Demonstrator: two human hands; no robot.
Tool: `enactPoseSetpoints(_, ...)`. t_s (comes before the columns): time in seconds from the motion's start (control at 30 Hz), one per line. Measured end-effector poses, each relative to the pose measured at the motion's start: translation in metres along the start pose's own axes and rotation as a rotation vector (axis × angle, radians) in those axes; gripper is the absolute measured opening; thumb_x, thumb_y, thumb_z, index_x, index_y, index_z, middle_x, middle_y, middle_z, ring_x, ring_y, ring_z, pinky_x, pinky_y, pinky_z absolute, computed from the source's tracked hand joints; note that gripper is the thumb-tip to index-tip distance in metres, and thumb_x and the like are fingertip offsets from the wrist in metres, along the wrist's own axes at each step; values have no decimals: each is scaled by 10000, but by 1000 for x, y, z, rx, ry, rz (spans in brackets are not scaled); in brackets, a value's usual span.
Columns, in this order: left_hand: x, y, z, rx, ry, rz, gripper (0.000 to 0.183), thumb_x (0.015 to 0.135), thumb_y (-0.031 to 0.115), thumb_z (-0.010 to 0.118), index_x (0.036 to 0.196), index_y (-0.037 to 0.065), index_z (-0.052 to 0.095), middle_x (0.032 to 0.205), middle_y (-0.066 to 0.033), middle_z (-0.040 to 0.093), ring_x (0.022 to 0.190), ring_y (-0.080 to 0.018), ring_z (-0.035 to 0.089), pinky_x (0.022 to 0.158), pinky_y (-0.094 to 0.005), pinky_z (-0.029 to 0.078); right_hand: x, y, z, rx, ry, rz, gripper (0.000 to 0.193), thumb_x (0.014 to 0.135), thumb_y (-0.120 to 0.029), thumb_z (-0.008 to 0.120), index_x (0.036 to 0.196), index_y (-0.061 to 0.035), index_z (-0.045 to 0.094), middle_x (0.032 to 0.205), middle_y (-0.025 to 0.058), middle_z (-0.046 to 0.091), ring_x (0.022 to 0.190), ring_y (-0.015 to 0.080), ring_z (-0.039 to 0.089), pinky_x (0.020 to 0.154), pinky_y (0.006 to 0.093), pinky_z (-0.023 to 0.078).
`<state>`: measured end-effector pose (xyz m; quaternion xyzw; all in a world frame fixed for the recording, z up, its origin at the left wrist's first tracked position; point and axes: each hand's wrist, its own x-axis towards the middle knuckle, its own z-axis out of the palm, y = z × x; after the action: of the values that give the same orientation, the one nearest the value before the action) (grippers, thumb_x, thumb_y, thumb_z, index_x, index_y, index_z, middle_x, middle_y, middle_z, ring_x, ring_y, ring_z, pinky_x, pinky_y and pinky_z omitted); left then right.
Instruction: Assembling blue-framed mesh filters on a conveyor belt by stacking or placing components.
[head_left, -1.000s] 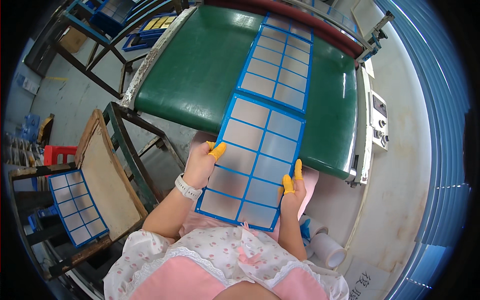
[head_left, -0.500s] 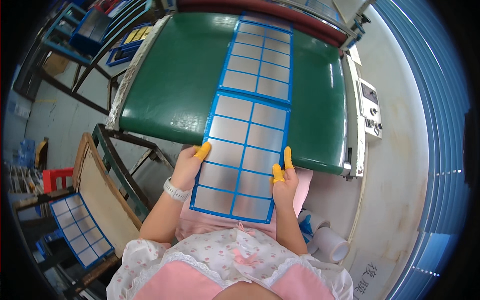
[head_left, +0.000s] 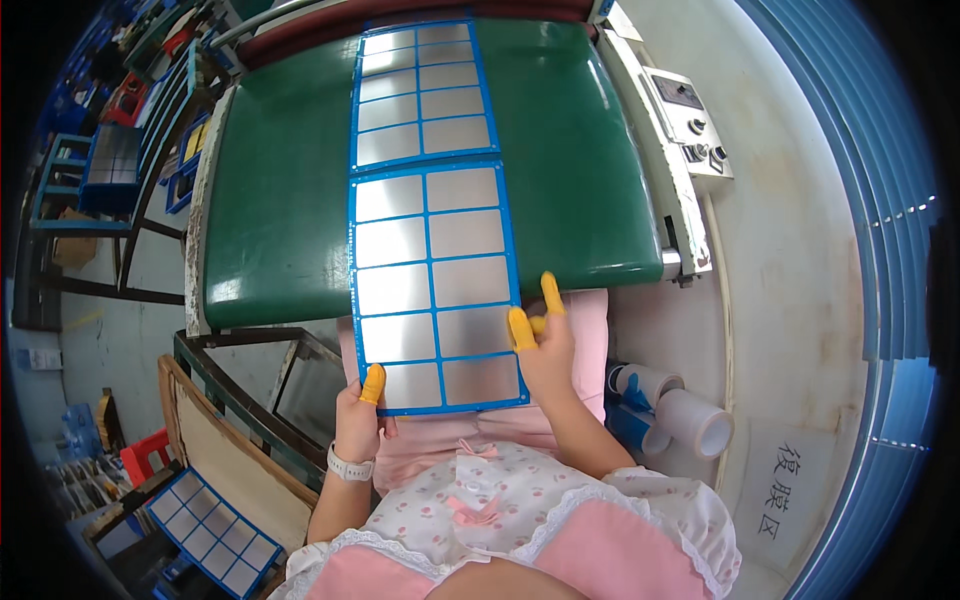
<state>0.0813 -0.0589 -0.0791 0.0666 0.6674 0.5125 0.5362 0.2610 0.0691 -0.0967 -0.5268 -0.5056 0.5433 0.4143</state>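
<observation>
A flat sheet (head_left: pixel 470 281) with silver panels divided by blue lines lies with its far part on the green conveyor belt (head_left: pixel 275 200). Its near end juts out over my lap. My left hand (head_left: pixel 358 418) grips the near left corner, a yellow finger cot on the thumb on top and the fingers underneath. At the right edge, my right hand (head_left: pixel 548 358) touches the sheet with its thumb; the index finger stretches forward, apart from it, also in a yellow cot. A second matching sheet (head_left: pixel 420 95) rests farther up the belt, almost end to end with the first.
A dark red roller (head_left: pixel 310 42) spans the belt's far end. On the right frame sits a control box (head_left: pixel 690 120) with knobs. Film rolls (head_left: pixel 695 420) are on the lower right. Another panelled sheet (head_left: pixel 215 530) lies at lower left beside a wooden-edged board (head_left: pixel 235 440).
My view has turned, shifting the belt and sheets leftward in the picture. My left hand has slid down the sheet's left edge to its near corner. The right hand's fingers have spread.
</observation>
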Motion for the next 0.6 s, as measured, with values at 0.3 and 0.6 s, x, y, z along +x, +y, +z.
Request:
enactPoseSetpoints(0.3, 10, 15, 8, 17, 23, 1, 211, 849, 180, 425, 732, 12, 475, 496, -52, 434, 303, -126, 384, 276, -228, 295, -51, 19, -21, 174, -227, 347, 199, 840, -194, 499, 720, -35, 493, 578, 18, 479, 440, 74, 453, 380, 188, 325)
enactPoseSetpoints(0.6, 21, 24, 17, 35, 31, 26, 218, 857, 183, 406, 768, 4, 490, 491, -50, 441, 300, -115, 378, 269, -216, 283, -31, 15, -15, 272, -222, 393, 182, 843, -195, 489, 730, -53, 501, 568, 7, 459, 444, 68, 390, 389, 214, 296)
